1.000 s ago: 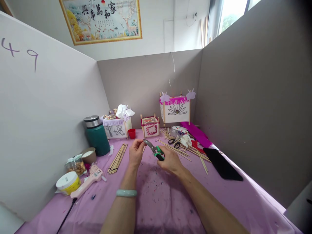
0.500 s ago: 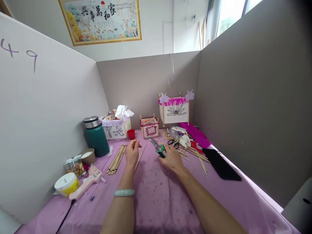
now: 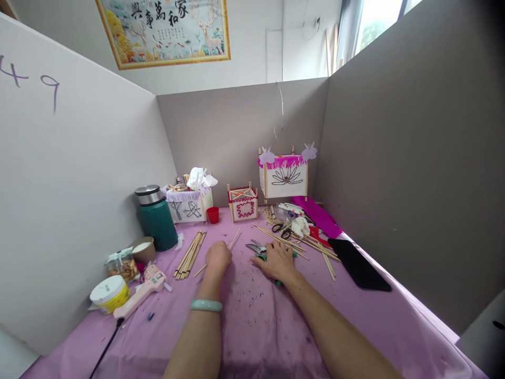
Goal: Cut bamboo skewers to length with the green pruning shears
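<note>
My left hand [image 3: 218,257] is closed over a thin wooden stick [image 3: 234,239], whose two ends show on either side of the fist. My right hand [image 3: 279,261] lies with its fingers spread over green-handled pruning shears [image 3: 258,247]. The blades point left and the handles show partly around the hand; the shears rest on the cloth. To the left of my left hand lies a bundle of bamboo sticks [image 3: 190,255] with dark bands.
Loose sticks [image 3: 315,247] and black-handled scissors [image 3: 286,232] lie at right, beside a black phone [image 3: 360,264]. Decorated lanterns [image 3: 286,179] and a red cup [image 3: 213,215] stand at the back. A green flask [image 3: 158,223] and pink glue gun [image 3: 144,292] are at left.
My left hand has come down onto the thin stick, which now lies at a different slant. My right hand has lowered the shears to the cloth and its fingers have spread.
</note>
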Tool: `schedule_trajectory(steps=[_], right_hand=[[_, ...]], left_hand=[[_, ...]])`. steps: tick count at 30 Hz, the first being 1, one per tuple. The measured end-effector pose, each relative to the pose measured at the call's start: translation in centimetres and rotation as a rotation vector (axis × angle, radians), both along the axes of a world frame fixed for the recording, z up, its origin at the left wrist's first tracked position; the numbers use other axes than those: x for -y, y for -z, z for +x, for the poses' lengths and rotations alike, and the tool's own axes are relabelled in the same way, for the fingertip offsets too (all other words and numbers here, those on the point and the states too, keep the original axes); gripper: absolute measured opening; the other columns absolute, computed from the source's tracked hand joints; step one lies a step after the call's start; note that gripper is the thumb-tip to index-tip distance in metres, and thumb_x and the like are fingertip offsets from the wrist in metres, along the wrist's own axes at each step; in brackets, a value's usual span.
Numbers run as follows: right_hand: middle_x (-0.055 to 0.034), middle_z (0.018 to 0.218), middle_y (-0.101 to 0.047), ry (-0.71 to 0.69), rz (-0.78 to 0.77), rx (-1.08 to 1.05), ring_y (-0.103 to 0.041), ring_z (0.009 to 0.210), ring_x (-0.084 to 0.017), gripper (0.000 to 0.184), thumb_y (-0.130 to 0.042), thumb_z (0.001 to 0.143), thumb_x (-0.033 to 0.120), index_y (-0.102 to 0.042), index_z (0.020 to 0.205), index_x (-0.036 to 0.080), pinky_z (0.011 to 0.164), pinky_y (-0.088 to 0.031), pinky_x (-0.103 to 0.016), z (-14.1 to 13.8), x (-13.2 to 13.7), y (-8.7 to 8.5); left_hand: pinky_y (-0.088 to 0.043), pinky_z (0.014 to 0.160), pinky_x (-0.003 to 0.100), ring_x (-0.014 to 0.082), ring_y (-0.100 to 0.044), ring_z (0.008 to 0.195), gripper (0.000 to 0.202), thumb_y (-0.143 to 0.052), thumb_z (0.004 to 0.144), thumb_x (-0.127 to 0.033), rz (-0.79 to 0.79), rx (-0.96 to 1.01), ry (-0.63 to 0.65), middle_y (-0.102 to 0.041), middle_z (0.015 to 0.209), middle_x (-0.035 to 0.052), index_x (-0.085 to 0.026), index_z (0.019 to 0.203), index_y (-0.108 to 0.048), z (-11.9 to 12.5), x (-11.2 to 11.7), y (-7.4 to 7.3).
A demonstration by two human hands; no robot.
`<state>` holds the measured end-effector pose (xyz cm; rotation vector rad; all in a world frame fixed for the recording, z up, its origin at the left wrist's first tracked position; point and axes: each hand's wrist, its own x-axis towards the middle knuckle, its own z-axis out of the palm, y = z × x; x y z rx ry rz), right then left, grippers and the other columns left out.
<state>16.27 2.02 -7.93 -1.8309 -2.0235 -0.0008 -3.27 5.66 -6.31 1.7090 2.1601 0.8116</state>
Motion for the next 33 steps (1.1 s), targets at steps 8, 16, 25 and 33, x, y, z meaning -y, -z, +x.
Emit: schedule_trajectory(steps=[8, 16, 25, 33], right_hand=[[-0.0064, 0.096, -0.065, -0.366, 0.277, -0.380, -0.058, 0.087, -0.017, 0.030, -0.046, 0.094, 0.040, -0.068, 0.098, 0.019, 0.081, -0.039, -0.028, -0.8, 0.5, -1.3], [0.0000, 0.067, -0.063, -0.502, 0.171, -0.542, -0.055, 0.064, -0.012, 0.026, -0.054, 0.089, 0.028, -0.063, 0.067, 0.018, 0.062, -0.036, -0.023, -3.1, 0.6, -0.7], [0.0020, 0.060, -0.059, -0.555, 0.041, -0.605, -0.052, 0.057, -0.010, 0.027, -0.048, 0.088, 0.015, -0.059, 0.063, 0.017, 0.059, -0.036, -0.021, -3.3, 0.0, 0.0], [0.0000, 0.071, -0.068, -0.396, 0.013, -0.414, -0.059, 0.066, -0.013, 0.023, -0.052, 0.088, 0.023, -0.069, 0.072, 0.020, 0.062, -0.038, -0.022, -3.6, 0.2, -0.3]], left_hand=[[-0.032, 0.054, 0.022, 0.0098, -0.045, 0.055, 0.017, -0.059, 0.076, -0.033, 0.400, 0.742, 0.273, -0.061, 0.072, 0.0017, -0.016, 0.082, -0.061, 1.6, 1.9, -3.6], [-0.019, 0.044, 0.019, 0.0016, -0.029, 0.046, 0.039, -0.075, 0.066, -0.040, 0.267, 1.275, 0.524, -0.055, 0.071, -0.0012, -0.013, 0.094, -0.069, 4.0, 2.2, -2.7], [-0.041, 0.066, 0.023, 0.0105, -0.053, 0.072, 0.031, -0.077, 0.064, -0.034, 0.242, 1.409, 0.465, -0.065, 0.082, 0.0046, -0.013, 0.087, -0.072, 4.3, 2.0, -2.4], [-0.045, 0.073, 0.026, 0.0105, -0.059, 0.070, 0.033, -0.079, 0.063, -0.030, 0.191, 1.441, 0.528, -0.066, 0.080, 0.0033, -0.014, 0.090, -0.069, 4.1, 1.9, -2.0]])
